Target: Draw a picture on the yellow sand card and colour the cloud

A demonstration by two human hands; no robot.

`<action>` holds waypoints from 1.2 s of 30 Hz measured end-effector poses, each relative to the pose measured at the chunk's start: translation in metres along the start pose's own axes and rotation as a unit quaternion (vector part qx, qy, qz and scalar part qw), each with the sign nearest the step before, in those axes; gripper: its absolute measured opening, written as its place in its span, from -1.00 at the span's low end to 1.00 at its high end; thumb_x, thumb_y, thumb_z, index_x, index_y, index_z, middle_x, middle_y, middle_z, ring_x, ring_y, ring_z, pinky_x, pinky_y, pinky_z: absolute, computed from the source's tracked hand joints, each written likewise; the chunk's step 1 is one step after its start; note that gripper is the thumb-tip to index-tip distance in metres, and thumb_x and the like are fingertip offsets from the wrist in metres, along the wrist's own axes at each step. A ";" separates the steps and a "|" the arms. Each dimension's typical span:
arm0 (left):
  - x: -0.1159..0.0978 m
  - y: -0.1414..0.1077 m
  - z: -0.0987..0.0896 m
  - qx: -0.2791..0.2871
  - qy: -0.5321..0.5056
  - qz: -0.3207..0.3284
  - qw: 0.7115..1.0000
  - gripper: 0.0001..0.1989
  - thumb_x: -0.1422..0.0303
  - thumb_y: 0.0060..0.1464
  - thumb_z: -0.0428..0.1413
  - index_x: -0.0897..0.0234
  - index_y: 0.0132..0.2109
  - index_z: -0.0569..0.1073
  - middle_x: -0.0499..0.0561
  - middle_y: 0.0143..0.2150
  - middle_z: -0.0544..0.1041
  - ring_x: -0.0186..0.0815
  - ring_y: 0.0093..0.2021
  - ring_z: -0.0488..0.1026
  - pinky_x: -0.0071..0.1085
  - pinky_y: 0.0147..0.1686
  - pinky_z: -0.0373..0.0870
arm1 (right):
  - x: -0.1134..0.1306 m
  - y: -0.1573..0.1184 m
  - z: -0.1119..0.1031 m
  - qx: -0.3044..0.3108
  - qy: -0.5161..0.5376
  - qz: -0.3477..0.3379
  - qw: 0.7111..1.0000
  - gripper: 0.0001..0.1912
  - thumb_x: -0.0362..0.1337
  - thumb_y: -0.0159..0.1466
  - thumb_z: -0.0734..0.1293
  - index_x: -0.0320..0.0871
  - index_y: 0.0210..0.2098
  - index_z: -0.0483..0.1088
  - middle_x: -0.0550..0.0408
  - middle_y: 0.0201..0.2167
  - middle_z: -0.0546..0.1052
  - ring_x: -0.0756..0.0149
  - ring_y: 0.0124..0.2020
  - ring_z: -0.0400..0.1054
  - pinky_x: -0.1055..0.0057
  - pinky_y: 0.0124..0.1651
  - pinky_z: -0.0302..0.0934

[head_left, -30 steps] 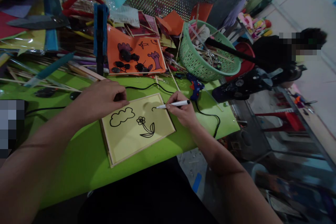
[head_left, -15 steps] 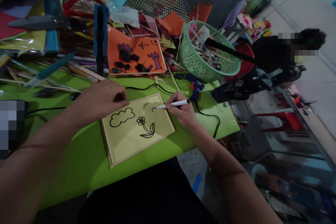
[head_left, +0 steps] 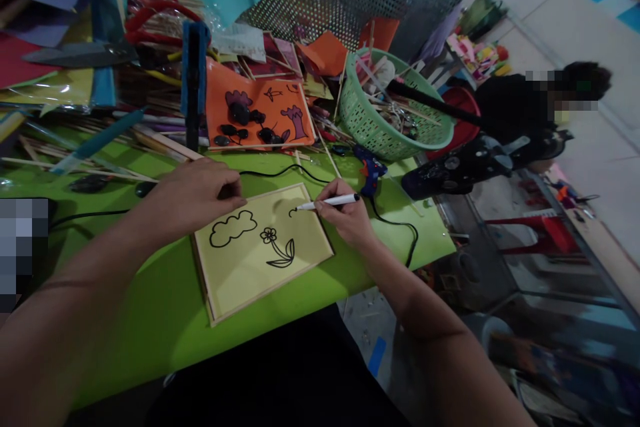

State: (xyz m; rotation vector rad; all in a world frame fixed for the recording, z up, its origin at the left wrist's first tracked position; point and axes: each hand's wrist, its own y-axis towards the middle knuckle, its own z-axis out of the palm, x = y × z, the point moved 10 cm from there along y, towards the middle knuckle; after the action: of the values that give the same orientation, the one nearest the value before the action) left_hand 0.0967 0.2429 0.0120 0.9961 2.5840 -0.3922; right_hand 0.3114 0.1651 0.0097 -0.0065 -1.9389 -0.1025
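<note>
A yellow sheet [head_left: 240, 280] framed with thin wooden sticks lies on the green table. It bears a black outlined cloud, a flower with two leaves, and a small curved line near its upper right. My right hand [head_left: 345, 217] grips a white marker [head_left: 337, 200], whose tip touches the sheet by that small line. At the sheet's upper left edge rests my left hand [head_left: 205, 190], fingers curled and thumb toward the paper; whether anything is between them is hidden.
Behind the sheet lie an orange framed picture [head_left: 295, 93], a blue glue gun [head_left: 371, 170] with its black cable, and a green basket [head_left: 395, 133] of tools. Scissors [head_left: 85, 55] and sticks crowd the left. A person [head_left: 515, 97] is at the far right.
The small curved line under the marker tip has grown slightly. The view has shifted a little; my left hand stays at the sheet's edge.
</note>
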 end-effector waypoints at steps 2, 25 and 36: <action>0.000 0.000 0.000 -0.004 0.000 0.007 1.000 -0.82 0.23 0.18 0.11 0.21 -0.32 0.50 0.06 -0.29 0.58 -0.11 -0.20 0.44 -0.25 -0.24 0.20 | -0.001 0.000 0.000 -0.001 -0.002 0.004 1.000 -0.83 -0.21 0.23 0.41 -0.06 -0.36 0.32 0.22 -0.47 0.38 0.36 -0.42 0.22 0.38 -0.35 0.08; 0.001 -0.001 0.001 -0.002 0.004 0.002 1.000 -0.81 0.23 0.20 0.10 0.21 -0.31 0.49 0.07 -0.28 0.57 -0.11 -0.19 0.44 -0.25 -0.23 0.20 | 0.000 0.002 0.001 0.005 0.009 0.001 1.000 -0.82 -0.18 0.23 0.42 -0.07 -0.36 0.34 0.22 -0.48 0.38 0.35 -0.44 0.23 0.36 -0.34 0.10; 0.002 -0.002 -0.001 -0.008 -0.015 0.002 1.000 -0.81 0.22 0.18 0.11 0.20 -0.33 0.48 0.07 -0.29 0.56 -0.11 -0.21 0.42 -0.26 -0.24 0.17 | -0.002 0.002 0.001 0.010 0.007 0.008 1.000 -0.82 -0.21 0.22 0.42 -0.07 -0.37 0.32 0.22 -0.49 0.38 0.36 -0.44 0.21 0.36 -0.35 0.07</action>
State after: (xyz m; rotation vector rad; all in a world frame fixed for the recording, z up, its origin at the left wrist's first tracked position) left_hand 0.0943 0.2431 0.0124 0.9830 2.5536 -0.3812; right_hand 0.3113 0.1676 0.0080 -0.0071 -1.9255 -0.0721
